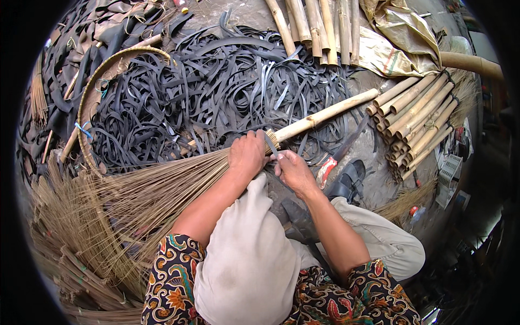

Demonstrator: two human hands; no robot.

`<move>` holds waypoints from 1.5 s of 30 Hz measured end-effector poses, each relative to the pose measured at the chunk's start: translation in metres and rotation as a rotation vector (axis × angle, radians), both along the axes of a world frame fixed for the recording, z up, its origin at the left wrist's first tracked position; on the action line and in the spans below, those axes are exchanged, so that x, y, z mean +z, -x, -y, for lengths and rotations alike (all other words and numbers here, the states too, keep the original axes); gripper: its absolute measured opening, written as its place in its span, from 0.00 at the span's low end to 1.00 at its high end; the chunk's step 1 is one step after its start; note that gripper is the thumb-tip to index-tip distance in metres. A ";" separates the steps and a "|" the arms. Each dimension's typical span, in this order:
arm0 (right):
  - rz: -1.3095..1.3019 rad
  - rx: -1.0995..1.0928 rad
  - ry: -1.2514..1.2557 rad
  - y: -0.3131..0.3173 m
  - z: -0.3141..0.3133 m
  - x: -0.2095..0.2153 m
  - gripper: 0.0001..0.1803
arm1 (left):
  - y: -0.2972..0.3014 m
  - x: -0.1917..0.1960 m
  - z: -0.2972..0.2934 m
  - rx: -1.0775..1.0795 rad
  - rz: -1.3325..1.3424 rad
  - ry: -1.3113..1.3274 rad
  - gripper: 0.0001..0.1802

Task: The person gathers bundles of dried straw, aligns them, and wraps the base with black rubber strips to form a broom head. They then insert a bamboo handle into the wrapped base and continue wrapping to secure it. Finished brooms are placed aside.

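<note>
A stick broom lies across my raised knee, its thin brown bristles fanning out to the left. Its pale bamboo handle points to the upper right. My left hand is wrapped round the bound end of the bristles, close to where the handle enters. A dark rubber strip crosses the bristle ends there. Just right of it, my right hand pinches the strip with its fingers closed. Part of the strip is hidden behind the fingers.
A big heap of black rubber strips spreads ahead, beside a curved woven rim. Bamboo poles and a stack of cut bamboo lie to the right. A knife with a red-and-white handle rests near my sandal. Finished-looking bristle bundles lie left.
</note>
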State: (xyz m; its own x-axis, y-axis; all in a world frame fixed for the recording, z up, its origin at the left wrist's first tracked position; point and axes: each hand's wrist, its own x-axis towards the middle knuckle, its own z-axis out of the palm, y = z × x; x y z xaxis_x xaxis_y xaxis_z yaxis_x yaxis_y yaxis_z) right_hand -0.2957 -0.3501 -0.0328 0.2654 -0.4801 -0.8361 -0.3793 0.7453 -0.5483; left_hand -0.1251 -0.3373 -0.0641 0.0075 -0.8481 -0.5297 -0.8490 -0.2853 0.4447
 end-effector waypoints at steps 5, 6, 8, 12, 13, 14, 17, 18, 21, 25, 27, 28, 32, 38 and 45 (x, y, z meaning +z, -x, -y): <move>0.055 0.110 0.013 0.047 -0.048 -0.019 0.16 | -0.021 0.010 0.025 0.056 -0.117 -0.242 0.32; -0.002 0.157 0.060 0.055 -0.054 -0.026 0.16 | -0.027 0.014 0.026 0.058 -0.169 -0.228 0.32; -0.042 0.277 0.259 0.060 -0.056 -0.041 0.16 | -0.038 0.022 0.026 0.069 -0.402 -0.278 0.31; -0.087 0.405 0.390 0.038 -0.009 -0.066 0.19 | -0.054 0.044 0.023 0.027 -0.806 -0.353 0.31; -0.087 0.413 0.579 0.035 0.003 -0.061 0.17 | -0.056 0.049 0.024 -0.012 -0.876 -0.387 0.31; -0.019 0.576 0.736 0.030 0.025 -0.061 0.11 | -0.059 0.054 0.025 -0.047 -0.982 -0.454 0.30; 0.124 0.732 1.103 0.020 0.050 -0.045 0.09 | -0.062 0.058 0.032 -0.109 -1.099 -0.783 0.29; 0.130 0.695 1.020 0.017 0.051 -0.040 0.08 | -0.061 0.057 0.034 -0.034 -1.237 -0.861 0.30; -0.008 0.586 1.042 0.016 0.053 -0.021 0.13 | -0.049 0.044 0.039 -0.002 -1.168 -0.624 0.36; -0.482 0.855 0.703 0.031 0.067 0.020 0.16 | -0.026 0.024 0.037 -0.006 -0.422 -0.234 0.35; -0.319 0.671 0.505 0.028 0.086 0.032 0.17 | -0.014 0.021 0.034 0.033 -0.279 -0.302 0.38; -0.269 0.544 0.680 0.016 0.090 0.032 0.22 | -0.010 0.021 0.034 0.052 -0.238 -0.302 0.39; -0.449 0.918 0.896 -0.026 0.114 0.004 0.27 | 0.000 0.026 0.034 0.065 -0.170 -0.318 0.39; -0.018 0.642 0.529 -0.048 0.121 -0.016 0.33 | 0.001 0.026 0.029 0.051 -0.147 -0.297 0.38; -0.053 0.212 0.212 0.003 0.057 0.025 0.22 | -0.001 0.015 0.031 0.080 -0.171 -0.294 0.37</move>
